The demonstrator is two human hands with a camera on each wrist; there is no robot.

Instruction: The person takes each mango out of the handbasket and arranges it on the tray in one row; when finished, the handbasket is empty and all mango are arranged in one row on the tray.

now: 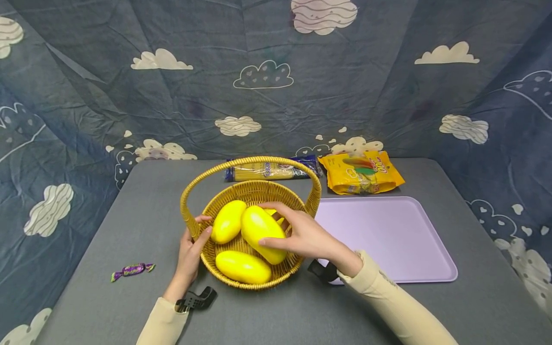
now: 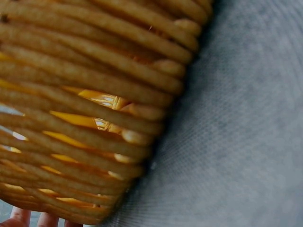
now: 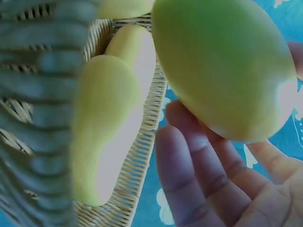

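Observation:
A round wicker basket (image 1: 254,188) with a tall arched handle stands on the grey table. My left hand (image 1: 189,254) grips its left rim beside the foot of the handle; in the left wrist view the woven wall fills much of the picture, with a few fingertips (image 2: 45,219) below it. My right hand (image 1: 302,235) holds a smooth yellow mango (image 3: 222,71) over the right half of the basket, thumb and fingers on opposite sides. Inside lie a mango (image 1: 229,222) at the left and another mango (image 1: 243,267) at the front. More yellow shows behind my right hand, mostly hidden.
Right of the basket lies a lilac tray (image 1: 384,239), partly under my right forearm. Behind are a pack of spaghetti (image 1: 269,171) and an orange-yellow packet (image 1: 362,173). A purple wrapped candy (image 1: 132,270) lies at the left. A patterned cloth (image 1: 258,105) hangs behind the table.

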